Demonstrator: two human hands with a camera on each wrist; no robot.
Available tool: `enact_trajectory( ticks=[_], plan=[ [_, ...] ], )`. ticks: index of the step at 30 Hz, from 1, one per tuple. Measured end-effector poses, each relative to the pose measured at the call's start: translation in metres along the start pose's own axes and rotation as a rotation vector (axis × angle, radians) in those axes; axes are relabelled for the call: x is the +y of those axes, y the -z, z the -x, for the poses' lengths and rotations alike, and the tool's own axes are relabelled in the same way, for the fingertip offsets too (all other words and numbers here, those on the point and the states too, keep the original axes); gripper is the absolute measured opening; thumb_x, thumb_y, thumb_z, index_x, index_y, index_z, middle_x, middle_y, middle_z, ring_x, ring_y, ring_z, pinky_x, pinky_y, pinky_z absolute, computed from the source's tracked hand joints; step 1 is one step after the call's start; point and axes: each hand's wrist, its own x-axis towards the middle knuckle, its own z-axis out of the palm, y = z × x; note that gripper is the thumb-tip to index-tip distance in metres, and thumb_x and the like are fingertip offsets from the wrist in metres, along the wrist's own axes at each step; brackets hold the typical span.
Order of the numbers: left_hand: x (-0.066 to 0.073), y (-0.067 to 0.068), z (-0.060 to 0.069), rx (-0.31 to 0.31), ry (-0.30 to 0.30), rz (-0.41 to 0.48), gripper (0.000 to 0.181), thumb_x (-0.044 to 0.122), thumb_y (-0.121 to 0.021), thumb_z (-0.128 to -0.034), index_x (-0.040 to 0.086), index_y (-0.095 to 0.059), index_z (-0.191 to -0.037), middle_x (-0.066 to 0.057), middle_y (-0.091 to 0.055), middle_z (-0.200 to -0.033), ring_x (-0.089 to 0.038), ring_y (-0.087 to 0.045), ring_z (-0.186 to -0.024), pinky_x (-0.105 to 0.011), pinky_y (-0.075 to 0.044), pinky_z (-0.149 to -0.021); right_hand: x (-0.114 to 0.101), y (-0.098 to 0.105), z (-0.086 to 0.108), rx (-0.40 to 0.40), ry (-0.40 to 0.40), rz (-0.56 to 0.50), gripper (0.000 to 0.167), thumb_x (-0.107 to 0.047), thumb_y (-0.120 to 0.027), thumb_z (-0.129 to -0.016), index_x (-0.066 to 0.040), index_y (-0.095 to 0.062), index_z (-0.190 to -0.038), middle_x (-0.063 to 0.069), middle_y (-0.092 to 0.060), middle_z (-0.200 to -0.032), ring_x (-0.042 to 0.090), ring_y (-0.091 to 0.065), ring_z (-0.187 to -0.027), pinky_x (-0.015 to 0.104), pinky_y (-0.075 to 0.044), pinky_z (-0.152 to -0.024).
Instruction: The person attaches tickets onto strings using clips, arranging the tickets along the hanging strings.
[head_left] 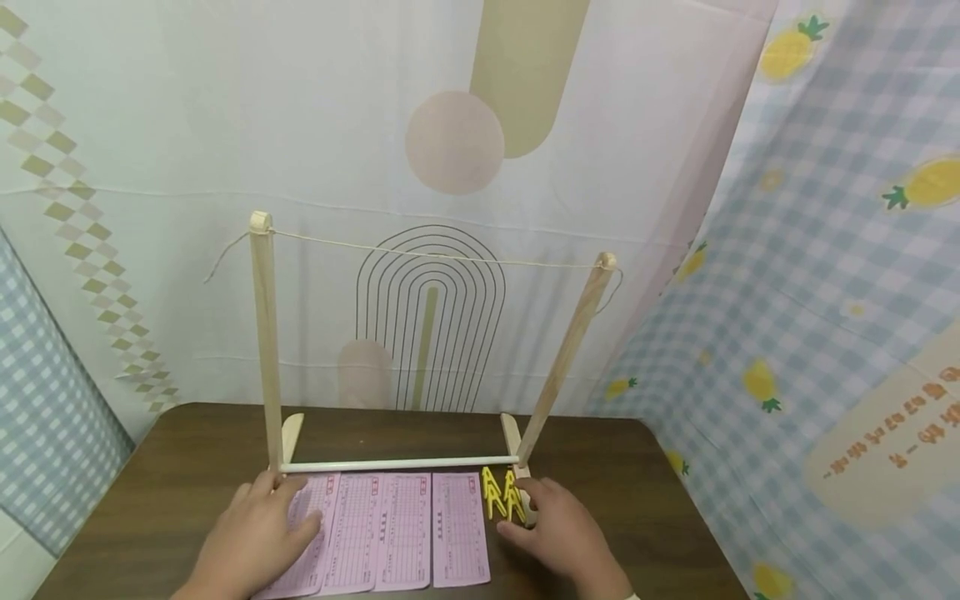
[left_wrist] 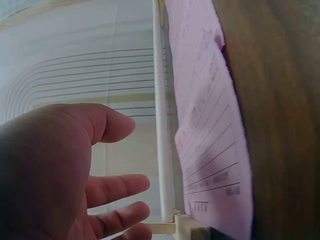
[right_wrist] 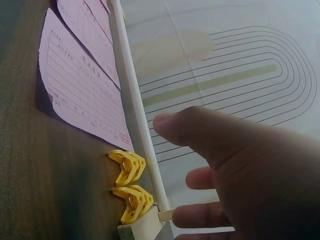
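Observation:
A wooden stand with two posts [head_left: 266, 350] has a thin string [head_left: 420, 252] tied between their tops and a white rod [head_left: 397, 463] low across them. Several pink printed slips [head_left: 461, 533] lie in a row in front of the rod. Over the leftmost slip is my left hand [head_left: 251, 533], near the left post's base, fingers loosely spread and holding nothing. Yellow clothespins [right_wrist: 131, 204] lie beside the rightmost slip, by the stand's right foot. Close to them, my right hand [head_left: 558, 529] has thumb and fingers apart, with nothing held.
The dark wood table [head_left: 645, 500] carries everything. Behind it hangs a patterned white cloth [head_left: 187, 317], and a blue checked cloth [head_left: 720, 333] hangs along the right side. Loose string ends dangle from both post tops.

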Motion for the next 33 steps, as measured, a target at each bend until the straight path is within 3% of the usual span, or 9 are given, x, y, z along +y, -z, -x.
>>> enact_trajectory(
  ticks=[6,11,15,21,33],
  plan=[
    [0.0,-0.005,0.0,-0.072,0.016,-0.006,0.072,0.052,-0.088,-0.0912,-0.001,-0.075,-0.138,-0.031,-0.066,-0.139,-0.048,-0.066,-0.116,-0.073,-0.058,-0.093,0.003,-0.002,-0.001,-0.018,-0.057,-0.014,0.073,-0.059,-0.095,-0.085,-0.015,-0.074,-0.139,0.005,-0.076,-0.115,0.015,-0.071,-0.095,0.044,-0.06,-0.077],
    [0.001,-0.007,0.001,-0.122,0.038,-0.013,0.078,0.055,-0.087,-0.0913,-0.004,-0.072,-0.141,-0.023,-0.067,-0.129,-0.04,-0.063,-0.108,-0.067,-0.059,-0.088,0.004,-0.004,-0.002,-0.054,-0.088,-0.016,0.069,-0.058,-0.095,-0.084,-0.013,-0.075,-0.132,0.005,-0.075,-0.113,0.014,-0.066,-0.092,0.048,-0.06,-0.082],
    [0.002,-0.009,0.003,-0.128,0.036,-0.025,0.08,0.056,-0.087,-0.0899,-0.005,-0.072,-0.139,-0.019,-0.065,-0.122,-0.038,-0.061,-0.104,-0.064,-0.059,-0.084,0.004,-0.005,-0.001,-0.08,-0.092,-0.038,0.065,-0.056,-0.096,-0.083,-0.011,-0.075,-0.125,0.003,-0.072,-0.104,0.015,-0.062,-0.089,0.047,-0.058,-0.08],
    [0.0,-0.012,0.003,-0.146,0.039,-0.042,0.082,0.057,-0.087,-0.09,-0.008,-0.071,-0.138,-0.024,-0.064,-0.126,-0.041,-0.062,-0.107,-0.068,-0.059,-0.088,0.005,-0.007,0.001,-0.096,-0.093,-0.058,0.057,-0.052,-0.098,-0.082,-0.012,-0.073,-0.114,-0.001,-0.064,-0.092,0.015,-0.056,-0.081,0.04,-0.052,-0.072],
    [-0.002,-0.015,0.006,-0.112,0.026,-0.055,0.083,0.056,-0.088,-0.0895,-0.011,-0.072,-0.137,-0.021,-0.062,-0.12,-0.038,-0.059,-0.101,-0.065,-0.058,-0.088,0.013,-0.017,0.003,-0.073,-0.052,-0.048,0.043,-0.046,-0.098,-0.084,-0.018,-0.067,-0.097,-0.005,-0.063,-0.088,0.012,-0.055,-0.077,0.037,-0.051,-0.068]
  ],
)
